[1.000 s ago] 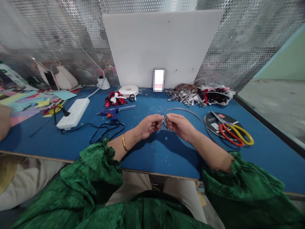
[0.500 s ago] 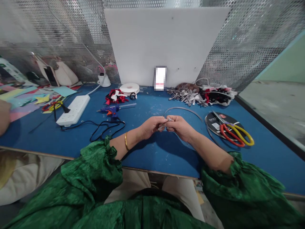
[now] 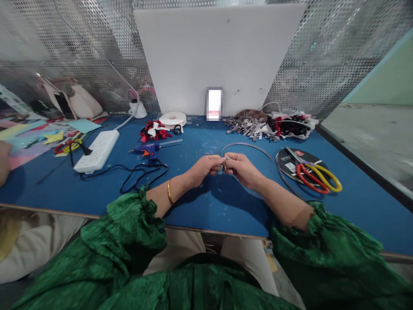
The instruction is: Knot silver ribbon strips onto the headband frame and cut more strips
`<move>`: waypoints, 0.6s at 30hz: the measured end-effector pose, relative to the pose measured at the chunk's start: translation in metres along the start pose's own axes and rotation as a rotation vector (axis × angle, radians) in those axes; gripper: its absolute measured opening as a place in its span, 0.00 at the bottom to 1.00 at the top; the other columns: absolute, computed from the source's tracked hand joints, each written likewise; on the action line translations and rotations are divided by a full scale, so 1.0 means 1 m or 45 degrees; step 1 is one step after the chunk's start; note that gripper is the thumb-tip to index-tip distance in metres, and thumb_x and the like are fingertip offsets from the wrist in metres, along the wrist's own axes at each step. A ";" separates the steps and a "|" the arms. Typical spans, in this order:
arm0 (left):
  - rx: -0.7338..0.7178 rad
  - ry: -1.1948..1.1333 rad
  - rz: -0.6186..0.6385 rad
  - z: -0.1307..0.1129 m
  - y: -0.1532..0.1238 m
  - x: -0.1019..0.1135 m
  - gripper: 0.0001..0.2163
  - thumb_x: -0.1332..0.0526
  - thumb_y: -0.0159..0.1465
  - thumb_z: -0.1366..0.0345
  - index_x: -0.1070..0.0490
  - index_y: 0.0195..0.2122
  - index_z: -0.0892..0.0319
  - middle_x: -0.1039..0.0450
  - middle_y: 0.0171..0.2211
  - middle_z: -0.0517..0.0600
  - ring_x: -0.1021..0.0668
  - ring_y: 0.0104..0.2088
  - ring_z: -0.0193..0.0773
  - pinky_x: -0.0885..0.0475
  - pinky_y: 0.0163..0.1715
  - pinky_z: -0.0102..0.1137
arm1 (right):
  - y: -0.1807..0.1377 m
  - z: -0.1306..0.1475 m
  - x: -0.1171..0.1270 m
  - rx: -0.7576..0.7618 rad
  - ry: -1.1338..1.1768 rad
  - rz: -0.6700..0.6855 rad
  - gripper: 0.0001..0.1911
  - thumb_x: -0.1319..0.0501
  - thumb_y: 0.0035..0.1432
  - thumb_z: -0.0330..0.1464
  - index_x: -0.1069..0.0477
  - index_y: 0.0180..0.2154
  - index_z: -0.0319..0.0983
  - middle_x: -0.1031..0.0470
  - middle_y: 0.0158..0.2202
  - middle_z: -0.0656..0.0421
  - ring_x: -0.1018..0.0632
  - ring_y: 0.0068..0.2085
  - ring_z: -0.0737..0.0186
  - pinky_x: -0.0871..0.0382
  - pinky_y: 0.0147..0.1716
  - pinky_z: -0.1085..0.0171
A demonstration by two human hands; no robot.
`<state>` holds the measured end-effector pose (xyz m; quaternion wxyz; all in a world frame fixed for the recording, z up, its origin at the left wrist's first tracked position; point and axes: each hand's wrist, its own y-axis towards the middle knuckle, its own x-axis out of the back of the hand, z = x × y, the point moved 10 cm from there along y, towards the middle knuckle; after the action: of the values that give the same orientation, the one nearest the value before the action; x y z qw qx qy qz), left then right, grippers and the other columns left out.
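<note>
My left hand (image 3: 205, 169) and my right hand (image 3: 241, 168) meet above the middle of the blue table, fingertips pinched together. Between them is a bit of grey ribbon (image 3: 247, 144), mostly hidden by the fingers. Its long tail arcs away behind my right hand and over to the right. A black ribbon spool (image 3: 287, 162) lies flat on that side, with more grey ribbon along its left edge. Scissors (image 3: 331, 177) with one red and one yellow handle rest on the spool, blades partly apart.
A blue glue gun (image 3: 151, 149) with a looped black cord lies left of my hands, near a white power strip (image 3: 98, 150). At the back are a white ribbon roll (image 3: 173, 119), red and black bows (image 3: 154, 131), a phone (image 3: 214, 104) and grey bows (image 3: 251, 127). Another person's hand (image 3: 4, 161) is far left.
The whole view has shifted slightly. My hands stay together, with the fingertips a little rearranged around the grey ribbon. Nothing else on the table has visibly moved.
</note>
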<state>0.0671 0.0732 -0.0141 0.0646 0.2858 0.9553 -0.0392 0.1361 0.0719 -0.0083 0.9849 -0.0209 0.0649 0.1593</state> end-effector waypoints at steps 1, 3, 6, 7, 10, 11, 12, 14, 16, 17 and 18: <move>0.008 -0.012 0.000 0.001 0.000 0.000 0.17 0.38 0.57 0.52 0.39 0.23 0.59 0.51 0.20 0.41 0.47 0.21 0.28 0.51 0.22 0.29 | 0.000 0.001 0.001 0.014 -0.016 -0.005 0.12 0.38 0.45 0.32 0.41 0.20 0.40 0.42 0.16 0.66 0.40 0.21 0.71 0.49 0.23 0.68; 0.036 -0.032 -0.008 0.005 0.001 0.001 0.17 0.37 0.57 0.54 0.40 0.23 0.59 0.52 0.20 0.41 0.47 0.21 0.27 0.51 0.21 0.28 | 0.001 0.003 0.000 0.050 -0.074 -0.009 0.10 0.39 0.45 0.31 0.41 0.20 0.40 0.41 0.16 0.66 0.40 0.21 0.71 0.49 0.23 0.68; 0.080 -0.068 -0.022 0.010 0.000 0.002 0.16 0.36 0.56 0.55 0.41 0.22 0.59 0.53 0.20 0.40 0.47 0.20 0.27 0.51 0.21 0.28 | 0.002 0.005 -0.001 0.098 -0.209 -0.020 0.09 0.42 0.45 0.30 0.43 0.20 0.40 0.42 0.15 0.67 0.42 0.19 0.72 0.52 0.21 0.69; 0.089 -0.078 -0.025 0.011 0.000 0.001 0.16 0.36 0.56 0.55 0.41 0.22 0.59 0.53 0.19 0.40 0.47 0.20 0.27 0.51 0.21 0.28 | 0.002 0.005 -0.001 0.109 -0.256 -0.029 0.09 0.43 0.45 0.30 0.43 0.20 0.40 0.43 0.15 0.67 0.42 0.19 0.72 0.53 0.21 0.69; 0.096 -0.071 -0.045 0.010 -0.001 0.001 0.17 0.36 0.55 0.54 0.40 0.22 0.60 0.51 0.19 0.40 0.46 0.20 0.26 0.49 0.22 0.27 | 0.003 0.004 0.001 0.135 -0.371 -0.073 0.08 0.44 0.45 0.31 0.45 0.20 0.41 0.44 0.15 0.68 0.44 0.19 0.72 0.54 0.20 0.69; 0.096 -0.059 -0.057 0.009 -0.002 0.001 0.17 0.35 0.54 0.54 0.40 0.22 0.60 0.51 0.19 0.40 0.45 0.20 0.26 0.49 0.22 0.27 | 0.003 0.004 0.002 0.146 -0.399 -0.085 0.08 0.45 0.46 0.31 0.45 0.20 0.41 0.45 0.16 0.68 0.44 0.19 0.72 0.54 0.19 0.69; 0.094 -0.046 -0.069 0.007 -0.002 0.001 0.18 0.35 0.54 0.53 0.40 0.22 0.60 0.50 0.18 0.40 0.45 0.20 0.26 0.49 0.22 0.27 | 0.004 0.004 0.003 0.159 -0.425 -0.097 0.08 0.45 0.46 0.32 0.45 0.21 0.41 0.45 0.16 0.68 0.45 0.19 0.72 0.54 0.19 0.69; 0.083 -0.019 -0.092 0.004 -0.003 0.002 0.18 0.35 0.53 0.52 0.39 0.22 0.60 0.49 0.18 0.40 0.44 0.20 0.26 0.49 0.22 0.27 | 0.005 0.004 0.004 0.185 -0.480 -0.115 0.08 0.46 0.47 0.32 0.45 0.21 0.41 0.46 0.16 0.68 0.45 0.20 0.72 0.54 0.20 0.69; 0.069 0.017 -0.118 0.002 -0.003 0.003 0.18 0.35 0.54 0.51 0.39 0.22 0.60 0.47 0.18 0.41 0.44 0.20 0.27 0.49 0.21 0.27 | 0.006 0.003 0.005 0.208 -0.536 -0.136 0.08 0.46 0.48 0.32 0.45 0.21 0.41 0.46 0.17 0.67 0.45 0.20 0.72 0.54 0.20 0.69; 0.059 0.036 -0.128 0.001 -0.003 0.003 0.18 0.35 0.54 0.52 0.39 0.22 0.60 0.47 0.18 0.41 0.44 0.20 0.27 0.50 0.21 0.27 | 0.006 0.003 0.006 0.212 -0.559 -0.148 0.08 0.46 0.48 0.32 0.44 0.21 0.41 0.46 0.17 0.67 0.45 0.20 0.72 0.54 0.20 0.68; 0.046 0.052 -0.139 0.001 -0.003 0.004 0.18 0.35 0.54 0.52 0.39 0.21 0.60 0.47 0.18 0.41 0.44 0.20 0.27 0.49 0.21 0.27 | 0.007 0.002 0.007 0.213 -0.571 -0.163 0.09 0.45 0.48 0.32 0.44 0.20 0.41 0.46 0.17 0.67 0.45 0.20 0.72 0.54 0.20 0.68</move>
<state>0.0618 0.0726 -0.0151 0.0378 0.2350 0.9697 -0.0542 0.1408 0.0805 -0.0069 0.9810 0.0926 -0.1440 0.0913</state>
